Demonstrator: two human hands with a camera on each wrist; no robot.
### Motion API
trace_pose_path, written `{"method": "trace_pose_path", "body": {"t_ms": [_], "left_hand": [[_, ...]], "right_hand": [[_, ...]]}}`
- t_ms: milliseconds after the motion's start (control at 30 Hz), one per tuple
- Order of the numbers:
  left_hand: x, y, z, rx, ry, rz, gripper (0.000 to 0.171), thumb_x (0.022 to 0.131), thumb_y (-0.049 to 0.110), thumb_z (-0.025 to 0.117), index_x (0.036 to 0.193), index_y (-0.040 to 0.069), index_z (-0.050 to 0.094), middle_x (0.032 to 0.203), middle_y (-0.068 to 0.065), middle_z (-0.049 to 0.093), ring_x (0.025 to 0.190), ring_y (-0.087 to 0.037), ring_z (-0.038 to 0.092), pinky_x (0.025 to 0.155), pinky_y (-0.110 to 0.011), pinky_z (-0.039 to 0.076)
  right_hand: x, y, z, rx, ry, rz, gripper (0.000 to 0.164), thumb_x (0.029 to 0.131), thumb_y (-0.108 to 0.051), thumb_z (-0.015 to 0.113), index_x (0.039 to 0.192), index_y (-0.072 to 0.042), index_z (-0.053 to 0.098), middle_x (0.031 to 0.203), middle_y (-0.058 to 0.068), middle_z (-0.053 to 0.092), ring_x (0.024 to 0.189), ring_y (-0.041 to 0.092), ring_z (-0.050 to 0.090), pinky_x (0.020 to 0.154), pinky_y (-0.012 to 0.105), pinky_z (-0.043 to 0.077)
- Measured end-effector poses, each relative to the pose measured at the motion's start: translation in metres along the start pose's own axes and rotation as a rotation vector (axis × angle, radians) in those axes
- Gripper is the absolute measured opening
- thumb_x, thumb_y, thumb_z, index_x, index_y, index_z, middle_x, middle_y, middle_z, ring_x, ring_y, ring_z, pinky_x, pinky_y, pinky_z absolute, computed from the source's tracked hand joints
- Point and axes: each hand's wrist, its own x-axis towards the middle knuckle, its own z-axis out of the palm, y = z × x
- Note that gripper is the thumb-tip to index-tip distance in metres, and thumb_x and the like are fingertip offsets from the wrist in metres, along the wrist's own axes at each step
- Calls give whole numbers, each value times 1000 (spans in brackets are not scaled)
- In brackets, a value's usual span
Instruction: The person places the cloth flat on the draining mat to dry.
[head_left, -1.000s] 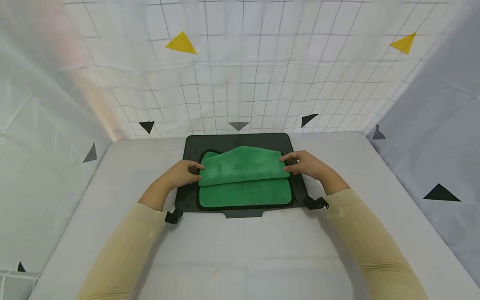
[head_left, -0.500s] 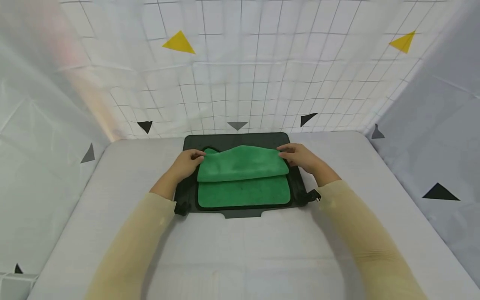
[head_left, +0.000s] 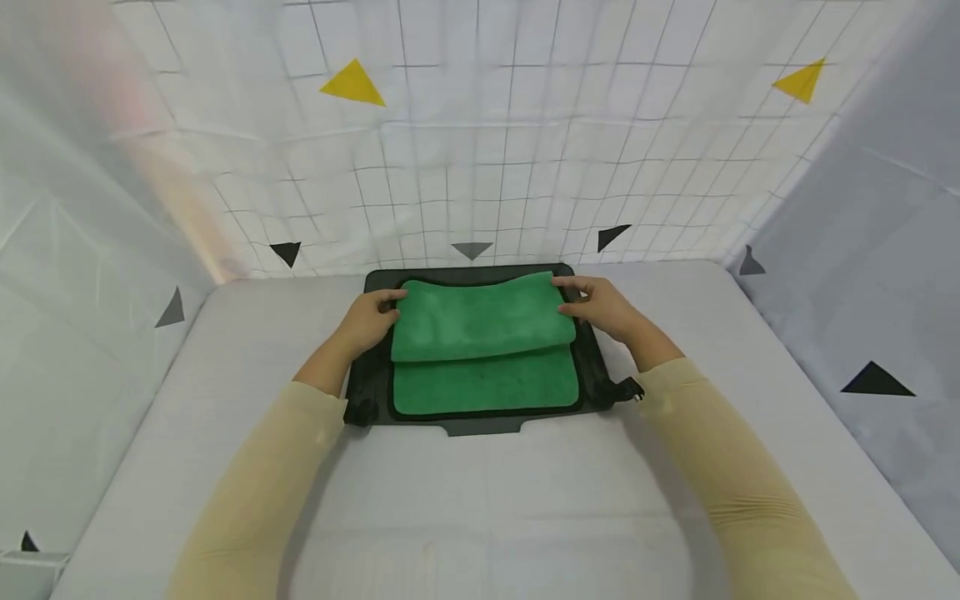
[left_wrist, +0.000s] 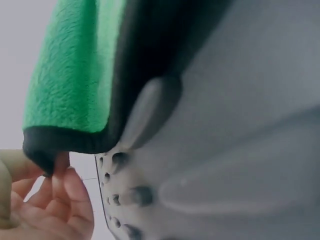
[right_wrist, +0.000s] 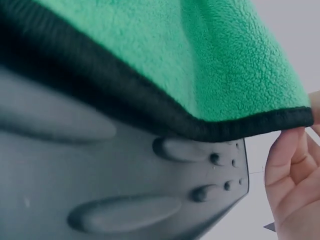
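A green microfiber towel (head_left: 483, 321) with black edging lies folded over on a dark grey board (head_left: 369, 371). Its upper layer ends in a crosswise fold, with a lower layer showing nearer the person. At the far left corner, my left hand (head_left: 367, 321) pinches the towel. My right hand (head_left: 603, 308) pinches the far right corner, raised slightly above the rest of that edge. In the left wrist view, the cloth corner hangs at the fingers of my left hand (left_wrist: 60, 205). Thumb and fingers of my right hand (right_wrist: 295, 180) hold the black hem in the right wrist view.
Raised oval ridges and small bumps mark the board's surface (right_wrist: 125, 210). A tab (head_left: 483, 427) juts from its front edge. The board rests on a white-covered table (head_left: 487, 500), with a white gridded sheet (head_left: 480, 183) behind and hanging sheets on both sides.
Both hands have moved away from the person to the towel's far corners. The towel's far edge, earlier peaked in the middle, is now drawn farther back and raised at the right.
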Motion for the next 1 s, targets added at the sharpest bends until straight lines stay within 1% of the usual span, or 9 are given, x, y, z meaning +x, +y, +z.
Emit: {"method": "trace_pose_path", "body": {"t_ms": [133,300,367,467,533,600,667,867,1000], "left_hand": [[-1,-1,0,19,39,23,47,105,14,51,152,16,45,140,-24,52,106,-37,56,78,-41,46],[1,-2,2,148,-34,26,54,104,12,53,155,10,37,126,-29,56,100,-40,57,84,-46,47],[3,-1,3,216,-74,30,54,103,10,53,155,5,36,129,-25,56,95,-33,57,87,-45,46],[6,3,3,260,-116,6,53,103,10,54,153,3,38,118,-25,60,77,-29,54,84,-46,47],[8,6,1,265,-127,-13,51,104,10,53,152,3,40,127,-25,58,86,-31,59,87,-47,47],[11,8,-2,260,-131,-30,49,104,10,53,151,3,42,138,-26,53,107,-37,61,90,-48,47],[12,9,-4,249,-117,-39,46,105,9,51,149,2,44,150,-24,43,131,-40,48,99,-49,45],[19,4,-7,204,-12,-27,38,105,11,53,142,5,55,139,-21,54,126,-37,52,98,-49,48],[23,6,-9,194,65,-18,35,104,12,55,139,7,59,133,-20,59,120,-36,56,95,-49,50]], "right_hand": [[1,2,0,-26,19,-3,60,97,-22,68,153,-20,45,161,12,31,132,41,49,99,54,47],[8,9,4,-90,2,21,59,97,-22,68,152,-17,46,142,19,52,105,35,62,82,44,52],[12,10,6,-126,-23,37,57,98,-22,68,151,-15,47,137,20,54,98,32,61,80,42,52],[17,8,6,-145,-60,45,54,101,-20,63,150,-10,46,148,19,46,110,31,60,89,45,52],[21,6,6,-118,-67,59,51,102,-19,61,150,-8,47,151,20,43,117,34,58,93,47,51],[26,3,6,-90,-62,69,47,103,-17,58,148,-6,48,150,21,42,119,36,58,94,49,51],[31,2,8,-89,-55,76,45,103,-16,58,146,-6,51,148,21,45,115,35,59,93,47,51],[40,3,8,-134,-12,72,40,102,-15,59,141,-7,58,144,19,51,99,32,61,85,45,52],[44,4,4,-118,45,78,39,101,-13,60,140,-9,59,147,18,49,109,33,62,88,44,54]]}}
